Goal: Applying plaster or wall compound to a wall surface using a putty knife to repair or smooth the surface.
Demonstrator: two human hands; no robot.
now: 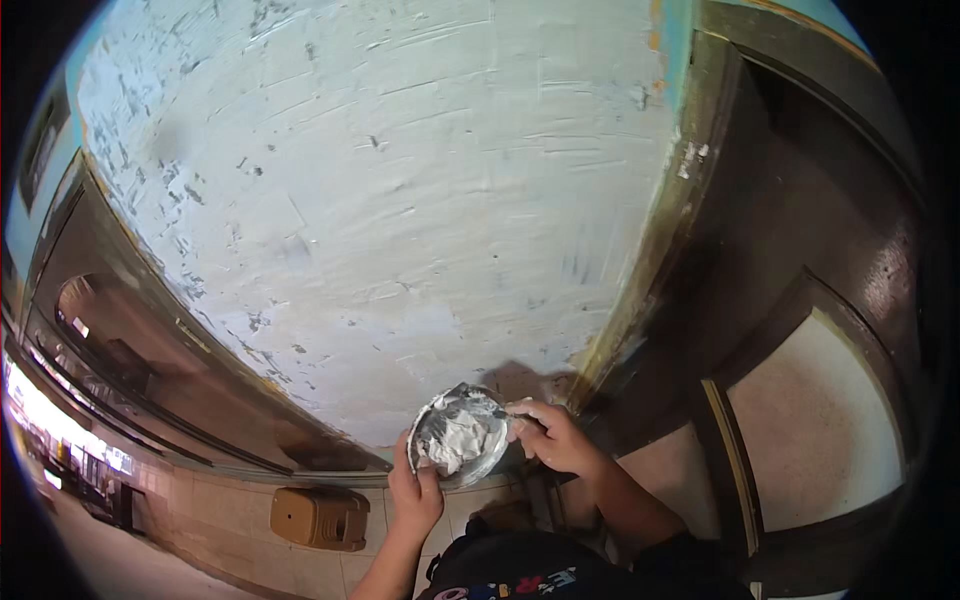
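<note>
My left hand [418,488] grips the near left rim of a round metal bowl [412,440], thumb over the edge. Thick white putty [458,440] lies in the bowl, and more is smeared on its rim. My right hand [548,436] is closed at the bowl's right side around a putty knife [522,416]; only its dark handle shows clearly, and its blade is hard to tell from the putty. White smears mark the right fingers. Beyond the bowl rises a wall [430,200] coated in pale, ridged plaster with rough patches at its left edge.
A brown plastic stool [320,518] stands on the tiled floor [230,520] to the left. A dark wooden door frame [690,190] borders the wall on the right, beside a panelled door [815,420]. Dark wooden framing [160,300] runs along the left.
</note>
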